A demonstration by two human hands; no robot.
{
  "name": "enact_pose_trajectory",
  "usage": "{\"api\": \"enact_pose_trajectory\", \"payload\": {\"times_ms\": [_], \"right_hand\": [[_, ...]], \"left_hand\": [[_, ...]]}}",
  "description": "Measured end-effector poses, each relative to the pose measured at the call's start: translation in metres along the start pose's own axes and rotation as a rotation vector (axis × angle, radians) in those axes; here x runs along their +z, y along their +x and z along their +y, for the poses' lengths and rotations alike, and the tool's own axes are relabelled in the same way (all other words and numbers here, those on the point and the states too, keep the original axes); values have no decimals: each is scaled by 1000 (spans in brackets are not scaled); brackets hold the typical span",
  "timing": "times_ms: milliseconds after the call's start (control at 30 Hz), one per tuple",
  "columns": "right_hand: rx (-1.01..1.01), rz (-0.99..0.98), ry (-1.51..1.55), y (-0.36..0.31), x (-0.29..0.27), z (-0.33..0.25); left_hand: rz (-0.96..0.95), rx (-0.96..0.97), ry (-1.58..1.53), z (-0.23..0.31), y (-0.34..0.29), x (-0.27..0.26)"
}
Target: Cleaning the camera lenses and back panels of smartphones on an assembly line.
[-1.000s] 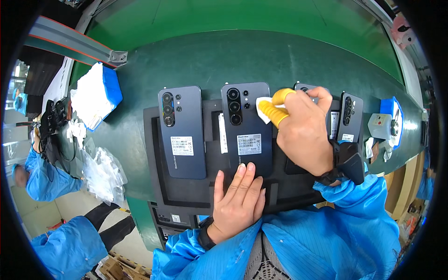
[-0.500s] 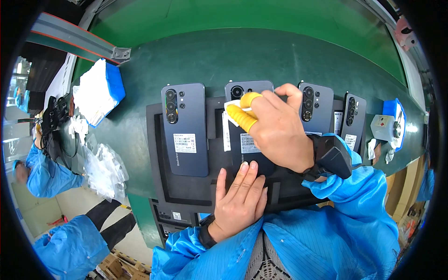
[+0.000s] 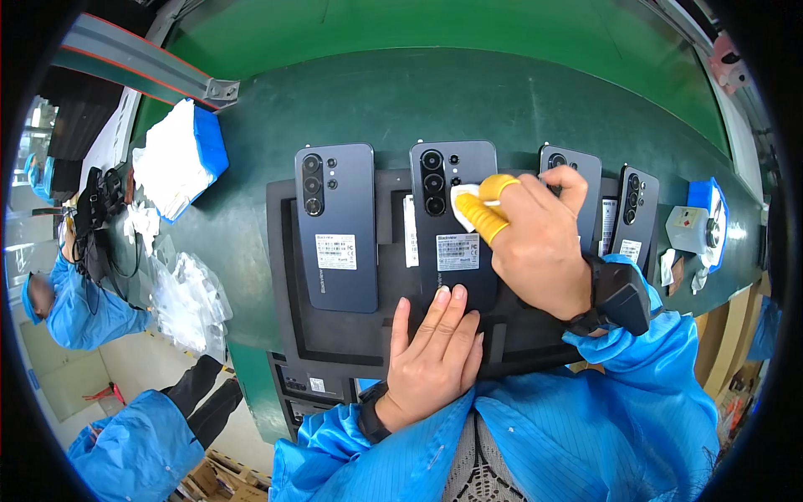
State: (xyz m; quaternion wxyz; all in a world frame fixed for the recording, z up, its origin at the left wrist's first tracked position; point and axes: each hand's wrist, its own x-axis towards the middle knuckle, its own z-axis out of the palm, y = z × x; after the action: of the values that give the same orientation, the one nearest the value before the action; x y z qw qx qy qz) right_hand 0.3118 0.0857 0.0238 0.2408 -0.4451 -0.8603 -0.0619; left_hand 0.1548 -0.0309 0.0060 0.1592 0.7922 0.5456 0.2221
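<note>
A dark phone (image 3: pixel 428 230) lies back up in the middle, its near end over a black foam tray (image 3: pixel 335 347) and its camera end past the tray's far rim. The left hand (image 3: pixel 433 356) rests flat on that near end, fingers nearly together, gripping nothing, probably to stop it sliding. The right hand (image 3: pixel 544 247) pinches a white cloth (image 3: pixel 462 207) between two yellow-covered fingertips against the phone's back, right of the cameras; the coverings likely keep skin off it.

A gap of tray separates a second phone (image 3: pixel 343 213) to the left. On the right, room is tighter: the right hand partly covers a third phone (image 3: pixel 585 171), with a fourth (image 3: pixel 633 209) just beyond. Open green bench (image 3: pixel 376 92) stretches along the far side.
</note>
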Motion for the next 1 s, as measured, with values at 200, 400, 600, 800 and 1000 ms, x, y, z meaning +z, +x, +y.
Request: {"api": "enact_pose_trajectory", "payload": {"times_ms": [200, 400, 600, 800, 1000], "right_hand": [[-32, 77, -1, 10, 7, 9], [-94, 71, 140, 26, 23, -19], [33, 119, 121, 13, 14, -9], [-1, 85, 140, 9, 12, -26], [7, 169, 114, 5, 20, -15]], "left_hand": [[9, 16, -1, 4, 7, 6], [91, 40, 19, -10, -7, 3], [135, 134, -96, -11, -6, 25], [138, 73, -121, -12, -21, 47], [97, 66, -131, -2, -12, 30]]}}
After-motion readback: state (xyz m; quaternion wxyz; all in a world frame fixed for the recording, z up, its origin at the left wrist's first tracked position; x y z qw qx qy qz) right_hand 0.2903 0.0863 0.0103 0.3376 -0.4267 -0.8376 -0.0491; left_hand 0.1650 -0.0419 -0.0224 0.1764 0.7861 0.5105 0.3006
